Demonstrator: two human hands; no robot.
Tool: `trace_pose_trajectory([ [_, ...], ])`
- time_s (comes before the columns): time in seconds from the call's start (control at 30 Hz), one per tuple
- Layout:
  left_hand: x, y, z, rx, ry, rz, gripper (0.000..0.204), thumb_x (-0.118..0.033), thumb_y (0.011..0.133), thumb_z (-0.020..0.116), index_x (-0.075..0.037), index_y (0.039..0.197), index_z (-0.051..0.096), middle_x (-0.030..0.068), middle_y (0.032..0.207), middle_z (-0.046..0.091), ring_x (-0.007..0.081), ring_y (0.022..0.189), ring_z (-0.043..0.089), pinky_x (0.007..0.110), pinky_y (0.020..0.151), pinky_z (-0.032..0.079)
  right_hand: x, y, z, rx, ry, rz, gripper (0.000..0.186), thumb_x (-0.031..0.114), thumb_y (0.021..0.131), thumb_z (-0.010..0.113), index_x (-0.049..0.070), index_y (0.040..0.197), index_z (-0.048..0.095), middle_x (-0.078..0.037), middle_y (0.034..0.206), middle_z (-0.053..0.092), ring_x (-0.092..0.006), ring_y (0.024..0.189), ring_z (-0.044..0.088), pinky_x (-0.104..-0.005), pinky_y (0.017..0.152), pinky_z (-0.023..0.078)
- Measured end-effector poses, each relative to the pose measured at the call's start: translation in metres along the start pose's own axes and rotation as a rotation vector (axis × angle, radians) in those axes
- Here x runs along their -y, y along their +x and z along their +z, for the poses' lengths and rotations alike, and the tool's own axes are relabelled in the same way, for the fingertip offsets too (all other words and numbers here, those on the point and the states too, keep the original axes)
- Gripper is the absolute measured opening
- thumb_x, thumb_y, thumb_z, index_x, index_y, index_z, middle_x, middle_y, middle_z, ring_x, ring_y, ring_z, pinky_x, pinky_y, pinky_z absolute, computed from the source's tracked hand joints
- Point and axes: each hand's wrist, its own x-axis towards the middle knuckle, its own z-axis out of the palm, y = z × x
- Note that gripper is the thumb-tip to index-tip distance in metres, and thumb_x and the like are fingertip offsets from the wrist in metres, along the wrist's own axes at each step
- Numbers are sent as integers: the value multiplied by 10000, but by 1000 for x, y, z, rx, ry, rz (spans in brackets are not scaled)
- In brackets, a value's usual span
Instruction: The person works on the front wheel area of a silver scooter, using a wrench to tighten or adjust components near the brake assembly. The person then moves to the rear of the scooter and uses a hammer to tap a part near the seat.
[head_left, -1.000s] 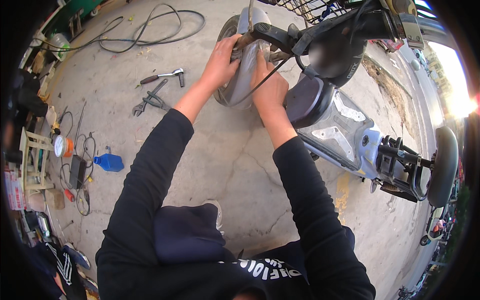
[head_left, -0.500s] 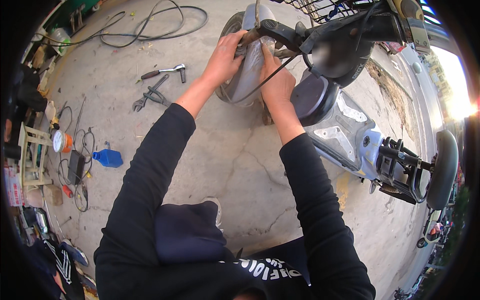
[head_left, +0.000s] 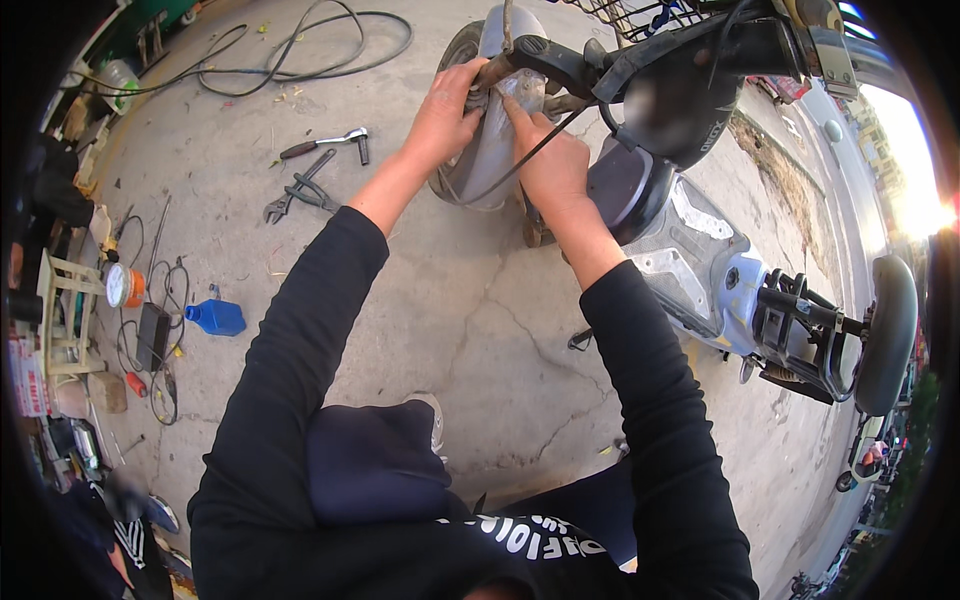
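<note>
In front of me is an electric scooter, its front wheel under a silvery-grey fender [head_left: 492, 160]. My left hand [head_left: 443, 118] is at the fender's left side, fingers curled against the brownish end [head_left: 493, 72] of a black bar; its fingertips are partly hidden, so what they grip is unclear. My right hand [head_left: 552, 158] lies at the fender's right side. Its index finger is stretched out with the tip on the fender's upper surface; the other fingers bend underneath, partly hidden. A thin black cable [head_left: 530, 163] runs across this hand toward the wheel.
The scooter's footboard [head_left: 680, 280] and black seat [head_left: 885, 335] extend right. On the concrete at left lie a ratchet wrench [head_left: 325, 143], an adjustable wrench [head_left: 287, 200], pliers [head_left: 318, 190] and a blue bottle [head_left: 216, 317]. A black hose [head_left: 290, 75] loops at upper left. Another person's shoe [head_left: 162, 514] shows lower left.
My right index finger has moved left and onto the fender's upper surface, and the right forearm has shifted to the right. My left hand stays about where it was.
</note>
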Motion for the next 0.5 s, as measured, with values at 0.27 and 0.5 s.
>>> trace_pose_trajectory([
  [0.27,1,0,-1,-8,-3,19,705,9,759,679,-76,1406,414,173,1284,545,363,1221,492,419,1052,412,0,2,-6,96,-12,-64,420,127,874,580,228,1280,617,-74,810,667,-310,649,672,-427,555,525],
  [0.5,-1,0,0,1,-14,9,704,9,753,675,-72,1403,417,165,1290,546,363,1238,481,416,1064,402,2,-6,-9,130,-9,72,472,111,884,565,220,1343,554,-91,881,666,-332,719,679,-461,596,526],
])
